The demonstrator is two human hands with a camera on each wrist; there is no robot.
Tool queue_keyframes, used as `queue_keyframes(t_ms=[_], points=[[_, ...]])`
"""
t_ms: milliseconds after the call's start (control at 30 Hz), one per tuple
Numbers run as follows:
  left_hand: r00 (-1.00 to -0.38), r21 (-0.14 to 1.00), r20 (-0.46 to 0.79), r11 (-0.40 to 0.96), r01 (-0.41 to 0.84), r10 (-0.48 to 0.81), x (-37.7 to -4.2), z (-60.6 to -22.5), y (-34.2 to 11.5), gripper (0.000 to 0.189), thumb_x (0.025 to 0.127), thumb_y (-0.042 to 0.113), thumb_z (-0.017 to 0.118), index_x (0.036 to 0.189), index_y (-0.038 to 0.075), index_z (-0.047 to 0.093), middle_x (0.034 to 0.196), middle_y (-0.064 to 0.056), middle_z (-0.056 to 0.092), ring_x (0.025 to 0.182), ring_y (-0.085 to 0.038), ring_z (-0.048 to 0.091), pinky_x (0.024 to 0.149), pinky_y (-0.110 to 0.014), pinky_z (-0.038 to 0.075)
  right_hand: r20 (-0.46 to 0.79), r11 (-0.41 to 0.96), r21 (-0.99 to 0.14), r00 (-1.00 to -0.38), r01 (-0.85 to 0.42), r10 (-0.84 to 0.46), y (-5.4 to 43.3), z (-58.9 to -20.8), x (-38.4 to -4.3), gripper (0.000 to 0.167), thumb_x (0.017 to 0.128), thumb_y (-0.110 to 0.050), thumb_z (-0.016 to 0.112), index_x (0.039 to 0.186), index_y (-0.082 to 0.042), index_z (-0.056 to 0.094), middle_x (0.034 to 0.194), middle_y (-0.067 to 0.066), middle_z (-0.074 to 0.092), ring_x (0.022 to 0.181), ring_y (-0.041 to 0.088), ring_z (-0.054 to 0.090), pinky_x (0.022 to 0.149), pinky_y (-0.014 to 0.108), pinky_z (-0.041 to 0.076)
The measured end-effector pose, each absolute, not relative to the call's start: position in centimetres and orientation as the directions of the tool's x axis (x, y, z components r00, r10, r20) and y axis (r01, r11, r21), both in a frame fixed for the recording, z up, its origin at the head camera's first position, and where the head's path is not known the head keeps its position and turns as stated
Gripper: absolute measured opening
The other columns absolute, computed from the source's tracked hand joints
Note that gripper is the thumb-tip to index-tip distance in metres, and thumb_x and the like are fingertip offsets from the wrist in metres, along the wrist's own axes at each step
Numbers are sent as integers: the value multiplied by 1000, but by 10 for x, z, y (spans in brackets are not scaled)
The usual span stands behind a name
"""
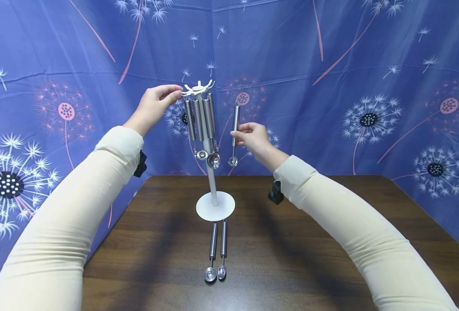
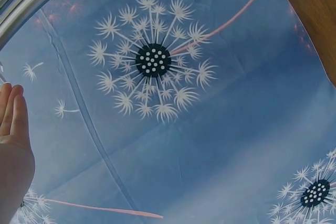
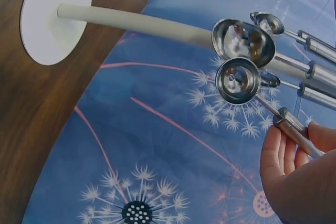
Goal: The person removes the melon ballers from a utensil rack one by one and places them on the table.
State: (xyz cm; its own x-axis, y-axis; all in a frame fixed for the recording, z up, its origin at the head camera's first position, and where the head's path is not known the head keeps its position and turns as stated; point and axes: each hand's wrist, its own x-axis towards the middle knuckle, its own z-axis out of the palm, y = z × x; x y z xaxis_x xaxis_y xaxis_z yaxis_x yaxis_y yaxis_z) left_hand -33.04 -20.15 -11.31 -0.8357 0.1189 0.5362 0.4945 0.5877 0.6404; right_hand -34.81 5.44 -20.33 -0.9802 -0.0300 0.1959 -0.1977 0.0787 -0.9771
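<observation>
A white stand with curved hooks (image 1: 199,89) rises from a round base (image 1: 215,211). My left hand (image 1: 154,106) pinches the tip of one hook on its left side. Several steel scoops (image 1: 198,119) hang from the hooks, bowls down. To the right of the stand, my right hand (image 1: 254,138) grips a melon baller (image 1: 235,119) by its handle, upright with the bowl low and the ring on top. Its round bowl (image 3: 238,81) looks apart from the stand in the head view. Only part of my left hand (image 2: 16,129) shows in the left wrist view; its grip is cut off.
Two more steel scoops (image 1: 213,242) lie side by side on the brown wooden table (image 1: 311,250), in front of the base. A blue cloth with dandelion prints (image 1: 283,39) hangs behind and beside the table.
</observation>
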Motion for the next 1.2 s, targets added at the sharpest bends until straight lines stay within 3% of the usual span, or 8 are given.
queue_keyframes(t_ms=[200,733,967,1200], points=[[-853,631,504,614,473,139,-327,-110,-203,45,100,36,52,133,6,58,132,-16,60,121,-20,56,108,-33,42,163,58,-984,-985,-166,-48,54,-210,-343,31,88,-8,71,113,5,60,86,3,60,68,10,64,75,28,60],[-861,558,474,694,455,183,-322,-103,-204,46,100,39,50,133,8,58,131,-16,59,118,-22,55,108,-39,42,58,93,-993,-990,-70,-127,55,-233,-325,32,88,-7,70,114,7,58,91,7,62,72,14,64,82,32,59],[-858,527,474,717,457,199,-323,-100,-204,45,101,37,49,132,6,58,129,-18,60,118,-27,55,108,-40,42,17,111,-993,-988,-34,-152,56,-246,-320,32,89,-8,70,114,7,57,92,7,62,73,14,63,90,38,57],[-857,519,473,722,457,202,-324,-100,-204,44,101,37,49,131,5,59,128,-20,60,116,-27,55,107,-41,42,-20,109,-994,-986,1,-166,57,-260,-315,29,88,-5,70,110,8,56,88,7,60,70,13,61,82,33,59]])
